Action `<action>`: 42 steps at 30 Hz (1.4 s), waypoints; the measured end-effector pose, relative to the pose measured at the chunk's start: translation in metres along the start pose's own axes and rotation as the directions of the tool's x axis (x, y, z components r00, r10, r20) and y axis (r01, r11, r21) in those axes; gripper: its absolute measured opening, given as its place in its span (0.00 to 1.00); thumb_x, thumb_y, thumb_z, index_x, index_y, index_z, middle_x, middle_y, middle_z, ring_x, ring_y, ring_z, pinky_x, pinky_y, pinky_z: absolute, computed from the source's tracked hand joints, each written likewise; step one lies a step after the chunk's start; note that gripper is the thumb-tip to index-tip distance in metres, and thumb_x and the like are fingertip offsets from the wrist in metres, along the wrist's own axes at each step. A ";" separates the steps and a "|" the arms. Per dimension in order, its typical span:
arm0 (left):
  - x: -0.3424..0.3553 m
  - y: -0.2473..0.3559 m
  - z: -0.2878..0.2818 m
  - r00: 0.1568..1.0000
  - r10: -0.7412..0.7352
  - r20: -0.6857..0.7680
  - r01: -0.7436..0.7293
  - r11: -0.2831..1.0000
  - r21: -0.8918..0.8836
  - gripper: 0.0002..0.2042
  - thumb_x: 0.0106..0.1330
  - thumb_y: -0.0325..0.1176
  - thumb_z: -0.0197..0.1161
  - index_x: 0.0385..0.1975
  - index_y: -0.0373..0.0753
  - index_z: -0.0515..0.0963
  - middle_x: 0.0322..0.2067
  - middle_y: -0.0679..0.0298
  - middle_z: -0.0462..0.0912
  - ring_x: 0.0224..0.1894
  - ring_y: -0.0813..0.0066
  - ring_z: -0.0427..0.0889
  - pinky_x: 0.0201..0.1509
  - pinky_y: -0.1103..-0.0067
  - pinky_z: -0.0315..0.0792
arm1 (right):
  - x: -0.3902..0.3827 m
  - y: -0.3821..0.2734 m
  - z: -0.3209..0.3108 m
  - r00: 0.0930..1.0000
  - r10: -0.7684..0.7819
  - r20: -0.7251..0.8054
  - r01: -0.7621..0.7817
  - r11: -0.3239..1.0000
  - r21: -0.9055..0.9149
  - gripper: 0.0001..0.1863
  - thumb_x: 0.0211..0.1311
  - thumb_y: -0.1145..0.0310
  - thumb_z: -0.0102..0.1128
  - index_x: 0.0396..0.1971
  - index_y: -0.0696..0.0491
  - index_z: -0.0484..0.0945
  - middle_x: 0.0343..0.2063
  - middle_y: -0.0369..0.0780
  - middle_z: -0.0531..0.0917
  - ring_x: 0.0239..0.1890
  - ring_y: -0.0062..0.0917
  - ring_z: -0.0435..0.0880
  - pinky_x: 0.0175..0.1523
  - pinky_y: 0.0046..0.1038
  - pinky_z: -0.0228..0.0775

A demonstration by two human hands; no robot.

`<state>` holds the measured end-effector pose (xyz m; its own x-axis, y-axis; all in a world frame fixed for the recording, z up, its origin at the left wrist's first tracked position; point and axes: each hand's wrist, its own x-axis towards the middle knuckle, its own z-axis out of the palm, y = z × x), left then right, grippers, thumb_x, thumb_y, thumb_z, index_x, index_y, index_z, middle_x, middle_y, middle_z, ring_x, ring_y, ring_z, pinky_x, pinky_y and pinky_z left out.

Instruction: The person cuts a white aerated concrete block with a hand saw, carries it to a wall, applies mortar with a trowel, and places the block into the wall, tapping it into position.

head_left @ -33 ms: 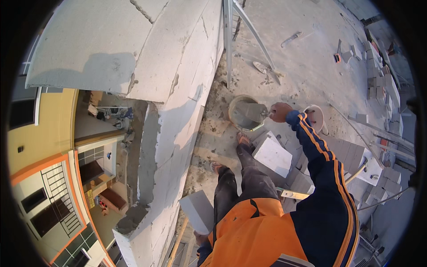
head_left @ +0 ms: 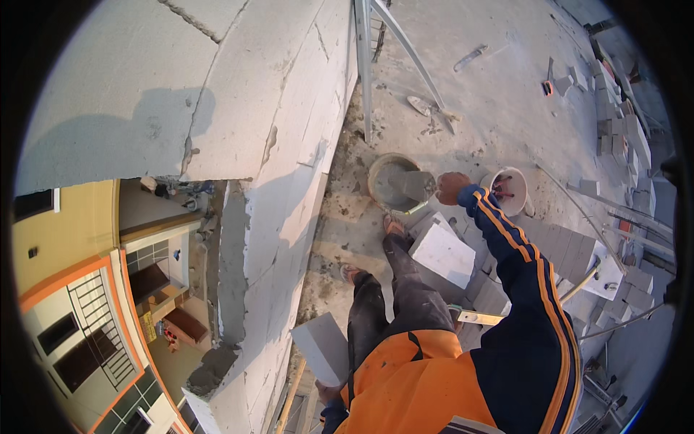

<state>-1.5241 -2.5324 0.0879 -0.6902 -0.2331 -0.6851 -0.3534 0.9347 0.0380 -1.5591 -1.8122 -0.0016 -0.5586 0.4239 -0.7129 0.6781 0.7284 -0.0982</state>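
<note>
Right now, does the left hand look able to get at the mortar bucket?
Probably not: the left hand is low by the wall, holding a grey block, while the mortar bucket sits far ahead, where the right hand works a trowel.

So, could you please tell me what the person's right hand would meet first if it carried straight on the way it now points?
Probably the wet grey mortar in the round bucket; the right hand already holds a trowel over it, though depth is unclear.
</note>
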 end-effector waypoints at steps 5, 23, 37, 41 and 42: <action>0.003 0.063 0.019 0.992 -0.099 0.081 0.087 0.987 0.138 0.46 0.36 0.39 0.85 0.58 0.37 0.64 0.50 0.50 0.81 0.53 0.50 0.82 0.58 0.62 0.75 | 0.155 0.029 0.167 0.991 0.108 0.083 -0.099 0.989 -0.107 0.14 0.53 0.64 0.63 0.39 0.50 0.87 0.45 0.45 0.87 0.52 0.40 0.85 0.53 0.40 0.79; 0.001 0.104 0.046 0.995 -0.078 0.064 0.058 0.960 0.274 0.50 0.34 0.45 0.84 0.60 0.37 0.64 0.48 0.50 0.82 0.52 0.49 0.83 0.55 0.61 0.77 | 0.287 0.012 0.209 0.965 -0.256 0.065 0.262 0.958 -0.114 0.10 0.47 0.64 0.67 0.30 0.51 0.88 0.30 0.43 0.88 0.39 0.39 0.89 0.46 0.37 0.81; 0.011 0.070 0.048 0.999 -0.006 0.046 0.003 0.998 0.066 0.42 0.36 0.37 0.84 0.53 0.37 0.65 0.48 0.49 0.82 0.51 0.50 0.83 0.56 0.63 0.77 | 0.226 0.057 0.179 0.991 -0.137 -0.010 0.135 0.957 0.256 0.16 0.46 0.58 0.70 0.35 0.50 0.86 0.29 0.43 0.87 0.36 0.40 0.87 0.45 0.40 0.78; -0.001 0.067 0.037 0.995 -0.062 0.076 0.059 0.997 0.043 0.42 0.37 0.42 0.85 0.50 0.37 0.65 0.47 0.48 0.83 0.51 0.47 0.83 0.56 0.61 0.77 | 0.120 0.043 0.139 0.971 -0.080 -0.224 0.163 0.909 0.384 0.20 0.46 0.55 0.77 0.34 0.52 0.83 0.23 0.39 0.83 0.31 0.37 0.86 0.40 0.37 0.77; -0.005 0.065 0.033 0.989 -0.120 0.081 0.110 0.987 0.117 0.43 0.37 0.44 0.85 0.52 0.38 0.64 0.48 0.49 0.84 0.52 0.47 0.83 0.57 0.61 0.76 | 0.089 0.031 0.123 0.967 -0.058 -0.247 0.158 0.899 0.407 0.19 0.47 0.57 0.76 0.35 0.53 0.82 0.23 0.40 0.83 0.30 0.38 0.85 0.39 0.38 0.77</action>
<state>-1.5225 -2.4615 0.0694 -0.5892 -0.3209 -0.7415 -0.3505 0.9284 -0.1232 -1.5284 -1.8181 -0.1532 -0.6979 0.5004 -0.5124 0.7160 0.5029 -0.4842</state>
